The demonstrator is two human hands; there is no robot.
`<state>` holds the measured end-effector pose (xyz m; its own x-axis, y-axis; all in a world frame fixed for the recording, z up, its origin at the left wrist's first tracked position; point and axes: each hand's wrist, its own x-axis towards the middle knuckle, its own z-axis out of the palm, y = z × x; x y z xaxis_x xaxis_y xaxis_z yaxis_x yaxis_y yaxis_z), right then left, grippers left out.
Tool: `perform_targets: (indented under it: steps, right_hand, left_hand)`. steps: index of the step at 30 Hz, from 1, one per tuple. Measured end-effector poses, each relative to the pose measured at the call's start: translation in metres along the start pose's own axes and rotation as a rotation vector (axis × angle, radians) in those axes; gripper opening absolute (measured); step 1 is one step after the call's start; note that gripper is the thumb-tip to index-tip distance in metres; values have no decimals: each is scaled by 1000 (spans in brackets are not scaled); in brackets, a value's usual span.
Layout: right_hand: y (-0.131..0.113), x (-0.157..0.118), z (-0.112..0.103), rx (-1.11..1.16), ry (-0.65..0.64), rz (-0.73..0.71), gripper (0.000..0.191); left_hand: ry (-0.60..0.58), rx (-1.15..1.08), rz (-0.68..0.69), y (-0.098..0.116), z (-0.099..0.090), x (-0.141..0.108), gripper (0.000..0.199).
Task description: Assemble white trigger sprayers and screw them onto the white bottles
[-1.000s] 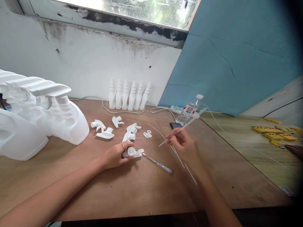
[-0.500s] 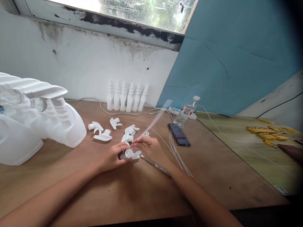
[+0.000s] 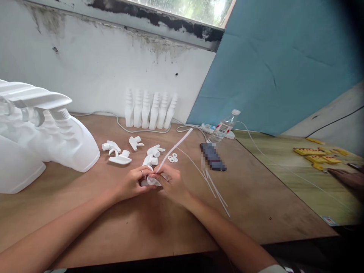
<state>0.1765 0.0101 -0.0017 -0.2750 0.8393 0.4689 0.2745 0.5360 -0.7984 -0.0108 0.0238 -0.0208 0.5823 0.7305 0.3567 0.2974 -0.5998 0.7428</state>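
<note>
My left hand (image 3: 133, 184), with a ring on one finger, grips a white trigger sprayer head (image 3: 151, 179) low over the table. Closed in a pinch, my right hand (image 3: 174, 186) holds a thin white dip tube (image 3: 176, 145) close to its lower end, at the sprayer's round opening. The tube slants up and to the right; my fingers hide whether its end sits inside. Several loose sprayer heads (image 3: 120, 158) lie beyond my hands. Small white washers (image 3: 172, 157) are grouped behind my right hand, and more dip tubes (image 3: 218, 192) lie to its right.
Large white bottles (image 3: 81, 146) stand at the left, and a row of white bottles (image 3: 154, 110) lines the wall. A water bottle (image 3: 222, 130) and a dark phone-like object (image 3: 213, 158) are right of centre. Yellow pieces (image 3: 309, 152) and another person's hand (image 3: 345, 181) appear on the neighbouring table.
My right hand has come down and left, bringing the tube's lower end to the sprayer head. The pen-like tool beside my right wrist is no longer visible. The view has shifted slightly.
</note>
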Motion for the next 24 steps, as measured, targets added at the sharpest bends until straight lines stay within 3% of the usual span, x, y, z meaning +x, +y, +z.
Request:
perform_targets:
  steps: [8,15,21,24]
  right_hand:
    - [-3,0,-3,-4,60,-34,18]
    - [3,1,0,-76,-45,-34,20]
    - [0,0,-1,-6,39,-41,18]
    - [1,0,-1,11,2,-10,19]
  left_hand:
    - [-20,-3,-23,-3,0,-1,33]
    - [-27,-13,-19,-3,0,0,30]
    - [-37,-31,6,-3,-1,0,33]
    - [-39,-34,0,-4,0,0,29]
